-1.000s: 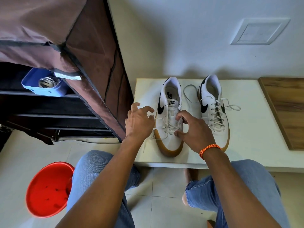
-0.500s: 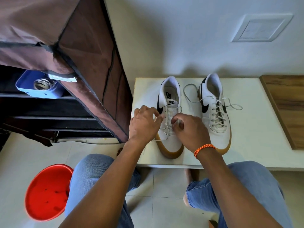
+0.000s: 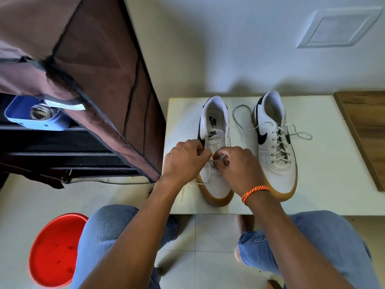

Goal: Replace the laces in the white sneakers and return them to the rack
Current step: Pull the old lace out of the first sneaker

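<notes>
Both sneakers sit on the white bench [image 3: 325,163] beside the shoe rack [image 3: 62,142]. The left hand [image 3: 183,159] and right hand [image 3: 235,165] meet over the nearer sneaker [image 3: 214,184], each pinching the lace [image 3: 211,163] low by its eyelets. The other sneaker [image 3: 275,147], farther from the rack, looks fully laced. Best to draw both ends even and flat before crossing upward.
</notes>
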`<state>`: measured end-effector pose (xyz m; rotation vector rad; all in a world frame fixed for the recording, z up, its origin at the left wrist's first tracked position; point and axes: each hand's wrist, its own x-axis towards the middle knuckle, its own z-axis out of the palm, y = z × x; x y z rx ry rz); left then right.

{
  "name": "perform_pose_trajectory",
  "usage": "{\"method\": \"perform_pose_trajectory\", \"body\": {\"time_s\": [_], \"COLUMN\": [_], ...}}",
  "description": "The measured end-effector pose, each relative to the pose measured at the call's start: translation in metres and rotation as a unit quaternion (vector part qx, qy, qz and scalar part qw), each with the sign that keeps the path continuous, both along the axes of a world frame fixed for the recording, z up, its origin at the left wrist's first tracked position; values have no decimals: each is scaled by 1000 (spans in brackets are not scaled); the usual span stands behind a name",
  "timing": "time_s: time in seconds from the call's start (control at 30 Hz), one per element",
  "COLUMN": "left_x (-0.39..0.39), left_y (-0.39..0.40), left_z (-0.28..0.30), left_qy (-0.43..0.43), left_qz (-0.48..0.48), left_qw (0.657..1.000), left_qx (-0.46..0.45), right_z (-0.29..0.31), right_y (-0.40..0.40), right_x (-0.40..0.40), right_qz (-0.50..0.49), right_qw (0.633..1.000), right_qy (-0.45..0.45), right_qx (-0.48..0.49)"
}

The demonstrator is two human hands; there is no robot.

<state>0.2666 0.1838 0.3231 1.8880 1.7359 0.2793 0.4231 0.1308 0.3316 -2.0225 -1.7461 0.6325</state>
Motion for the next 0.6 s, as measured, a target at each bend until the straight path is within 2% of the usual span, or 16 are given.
{"method": "perform_pose_trajectory", "body": {"time_s": [0.23, 0.37, 0.53, 0.6], "left_x": [-7, -9, -9, -10], "left_y": [7, 9, 9, 10], "left_z": [-1, 0, 1, 1], "left_qy": [-50, -46, -41, -49], "left_qz": [-8, -11, -14, -17], "left_qw": [998, 999, 999, 999], "left_qx": [-31, -26, -10, -9], "right_z": [-5, -2, 3, 5], "right_y": [0, 1, 4, 3], "right_x": [-6, -6, 9, 10], "right_qz": [22, 13, -114, -115], "right_qw": [1000, 1000, 991, 990], "right_qy": [-16, 16, -10, -12], "right_qx": [9, 18, 69, 77]}}
